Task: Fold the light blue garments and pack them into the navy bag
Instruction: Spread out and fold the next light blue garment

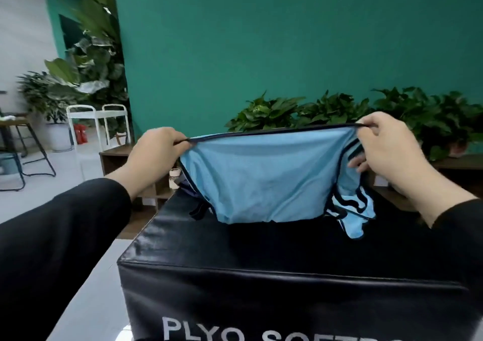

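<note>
We held the light blue mesh garment with dark navy trim (264, 181) stretched in the air above the far part of the black padded vinyl box (261, 252), its lower edge just brushing the box top. Our left hand (156, 150) pinched the left end of the dark-edged hem, fingers curled tight on the trim. Our right hand (386, 147) pinched the right end the same way, while its lower fingers lay against the bunched, striped cloth hanging below.

In our judgement the step in hand was squaring the garment before the first fold. To do it well, we needed to keep the hem taut and level, shake the crumpled right side loose, and lower the cloth flat onto the box with its edges matched.

A dark navy fabric piece with a strap (194, 204), perhaps the bag, peeked from behind the garment's left edge at the far left of the box top; we could not tell for sure.

On the near face of the box, white capitals read "PLYO" and then "SOFT", cut off by the frame. Beyond the box stood leafy green potted plants (339, 110) against a teal wall (287, 40).
</note>
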